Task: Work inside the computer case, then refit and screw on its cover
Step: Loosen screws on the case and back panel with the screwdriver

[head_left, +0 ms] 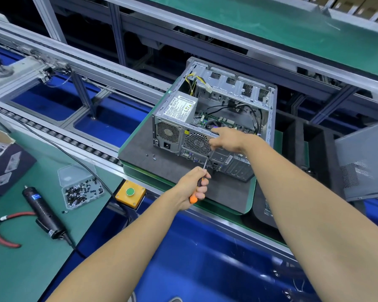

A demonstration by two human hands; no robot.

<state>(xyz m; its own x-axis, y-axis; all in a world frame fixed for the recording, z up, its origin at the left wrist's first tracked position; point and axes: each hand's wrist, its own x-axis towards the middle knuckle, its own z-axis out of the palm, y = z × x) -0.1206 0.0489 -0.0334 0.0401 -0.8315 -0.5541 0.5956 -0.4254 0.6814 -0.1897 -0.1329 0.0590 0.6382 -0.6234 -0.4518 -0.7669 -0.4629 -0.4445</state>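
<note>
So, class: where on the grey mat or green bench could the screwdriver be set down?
Bare grey mat left of the computer case, beyond three loose screws. Bare green bench nearer than the electric driver. Crowded around the screw box and pliers.
</note>
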